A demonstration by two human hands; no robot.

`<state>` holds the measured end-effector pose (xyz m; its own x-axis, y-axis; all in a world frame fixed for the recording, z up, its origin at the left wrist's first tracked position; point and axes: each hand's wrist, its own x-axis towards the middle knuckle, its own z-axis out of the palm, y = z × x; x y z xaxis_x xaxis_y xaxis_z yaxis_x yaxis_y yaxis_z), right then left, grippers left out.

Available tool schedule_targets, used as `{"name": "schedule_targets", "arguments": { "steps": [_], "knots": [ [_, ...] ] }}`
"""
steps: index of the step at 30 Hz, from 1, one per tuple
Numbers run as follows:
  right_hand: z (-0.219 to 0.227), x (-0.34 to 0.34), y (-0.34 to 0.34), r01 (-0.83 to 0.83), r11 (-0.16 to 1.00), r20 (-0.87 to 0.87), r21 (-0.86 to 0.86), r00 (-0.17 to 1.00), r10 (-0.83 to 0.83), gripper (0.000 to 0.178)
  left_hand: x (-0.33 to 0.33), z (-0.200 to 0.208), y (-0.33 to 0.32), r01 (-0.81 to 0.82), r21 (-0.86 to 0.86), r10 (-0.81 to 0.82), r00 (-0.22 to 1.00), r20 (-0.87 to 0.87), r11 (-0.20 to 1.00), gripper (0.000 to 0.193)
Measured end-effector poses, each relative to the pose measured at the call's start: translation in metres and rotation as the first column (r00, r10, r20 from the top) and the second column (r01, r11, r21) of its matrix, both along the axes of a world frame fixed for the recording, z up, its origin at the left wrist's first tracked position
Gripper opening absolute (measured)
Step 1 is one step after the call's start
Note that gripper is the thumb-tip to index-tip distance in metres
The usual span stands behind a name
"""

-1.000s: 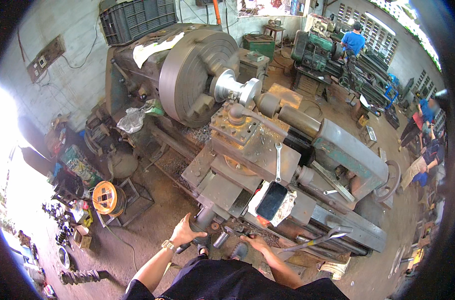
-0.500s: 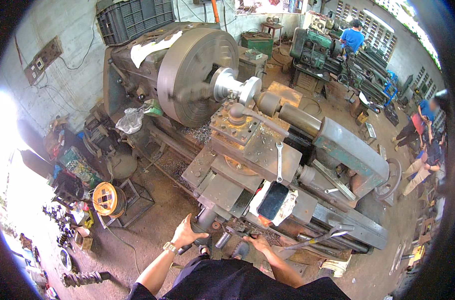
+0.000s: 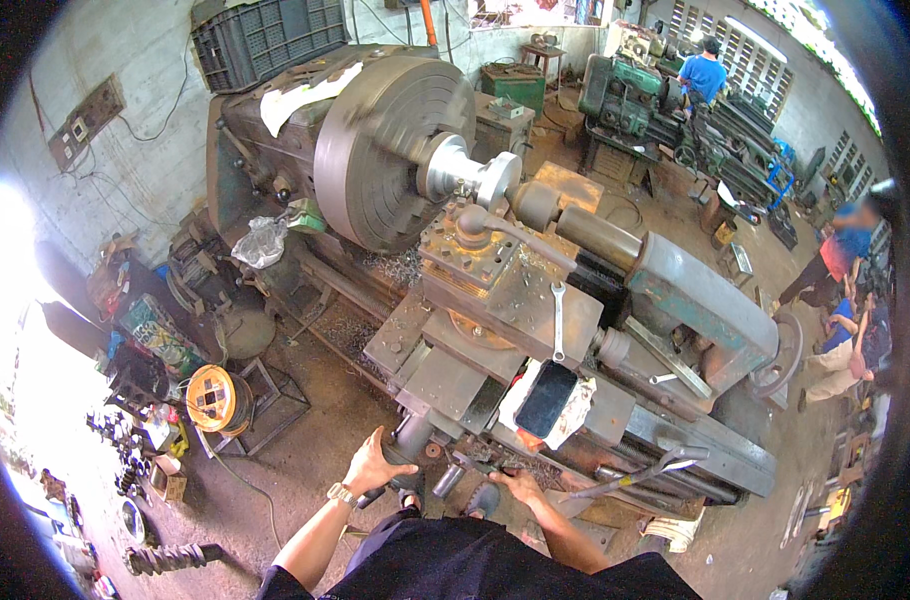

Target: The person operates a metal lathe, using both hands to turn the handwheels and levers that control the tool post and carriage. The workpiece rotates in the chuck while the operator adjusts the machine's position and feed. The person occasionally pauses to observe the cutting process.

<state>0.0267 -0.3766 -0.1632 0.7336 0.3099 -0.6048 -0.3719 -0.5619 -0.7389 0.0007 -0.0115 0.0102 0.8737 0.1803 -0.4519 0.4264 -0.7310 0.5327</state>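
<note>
My left hand is at the front of a large metal lathe, thumb and fingers apart, beside a dark handle below the palm. Whether it touches that handle I cannot tell. Fingers of my right hand are closed on a crank handle at the carriage front. Beyond, a shiny flanged metal workpiece sits between the big chuck, blurred by spinning, and the tailstock. The tool post, with its clamp lever, stands close to the workpiece.
On the carriage lie a wrench and a dark phone-like slab on a white cloth. A long lever sticks out at right. A yellow cable reel stands at left. People are at the far right, one by another lathe.
The chuck's blur has shifted as it turns. People at the far right have changed posture. Both my hands stay where they were.
</note>
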Motion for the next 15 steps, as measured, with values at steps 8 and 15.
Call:
{"name": "schedule_targets", "arguments": {
  "steps": [8,15],
  "knots": [
    [-0.022,0.000,-0.004,-0.009,0.999,0.009,0.031,1.000,0.008,0.086,0.001,0.002,0.001,-0.002,-0.025,0.002,1.000,-0.022,1.000,0.130],
    [-0.038,-0.002,-0.009,0.002,0.998,-0.037,0.066,0.999,0.000,0.099,0.000,0.002,0.000,0.001,-0.007,-0.001,1.000,-0.010,1.000,0.130]
  ]
}}
